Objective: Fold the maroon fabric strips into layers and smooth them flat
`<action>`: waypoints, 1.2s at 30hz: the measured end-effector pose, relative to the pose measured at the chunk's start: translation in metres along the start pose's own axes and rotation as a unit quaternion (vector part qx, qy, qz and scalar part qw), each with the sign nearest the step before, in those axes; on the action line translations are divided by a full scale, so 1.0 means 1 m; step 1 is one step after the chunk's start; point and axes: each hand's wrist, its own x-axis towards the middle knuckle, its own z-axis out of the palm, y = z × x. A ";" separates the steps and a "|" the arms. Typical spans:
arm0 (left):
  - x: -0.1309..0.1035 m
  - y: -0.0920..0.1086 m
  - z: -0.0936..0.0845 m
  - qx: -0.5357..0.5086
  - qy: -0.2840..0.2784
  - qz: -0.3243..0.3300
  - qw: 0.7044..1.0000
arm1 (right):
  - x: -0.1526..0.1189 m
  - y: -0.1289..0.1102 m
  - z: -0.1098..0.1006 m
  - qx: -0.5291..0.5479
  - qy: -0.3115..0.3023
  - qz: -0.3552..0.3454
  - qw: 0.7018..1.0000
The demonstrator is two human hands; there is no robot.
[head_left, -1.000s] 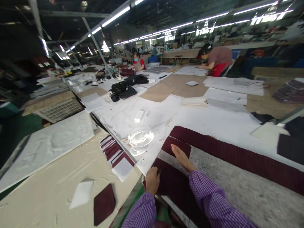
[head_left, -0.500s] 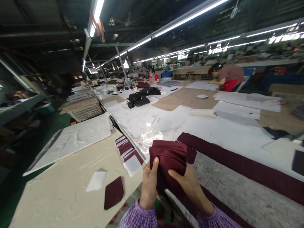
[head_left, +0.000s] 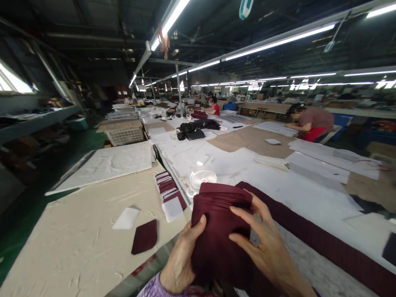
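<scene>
A thick folded stack of maroon fabric (head_left: pixel 221 231) is held up in front of me, its layered edges showing near the top. My left hand (head_left: pixel 182 251) grips its left side, thumb on the front face and the other fingers hidden behind. On the right side, my right hand (head_left: pixel 262 227) touches the fabric with thumb and fingers spread apart. Behind the stack stands a small white fan (head_left: pixel 202 179). A long maroon fabric strip (head_left: pixel 315 229) lies to the right on the table.
At left, a beige-covered table (head_left: pixel 77 239) bears a maroon piece (head_left: pixel 144 236), a white piece (head_left: pixel 126 218) and a row of maroon and white pieces (head_left: pixel 168 187). Black items (head_left: pixel 198 128) lie farther back. A basket (head_left: pixel 125 135) stands left. A co-worker (head_left: pixel 315 121) bends over the table at right.
My right hand has loosened from its earlier grip, its fingers now spread over the stack's upper right. The fabric stack appears larger and closer. The view has turned slightly left.
</scene>
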 end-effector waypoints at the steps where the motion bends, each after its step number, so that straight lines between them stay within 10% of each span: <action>1: -0.003 -0.001 0.000 0.000 -0.006 0.000 1.000 | 0.005 -0.005 -0.004 -0.031 0.006 -0.036 0.999; 7: -0.019 -0.014 0.004 0.038 0.013 -0.006 0.999 | 0.033 -0.035 -0.013 -0.087 -0.070 -0.113 0.987; 16: -0.030 -0.007 0.008 -0.033 0.045 0.054 0.997 | 0.024 -0.019 -0.011 0.054 -0.099 0.049 0.992; 22: -0.029 -0.008 0.005 -0.082 0.085 0.064 0.991 | 0.017 -0.026 -0.008 0.247 -0.160 0.184 0.938; 36: -0.023 -0.019 0.007 -0.103 0.087 0.063 0.989 | 0.002 -0.023 -0.002 0.174 -0.078 0.215 0.958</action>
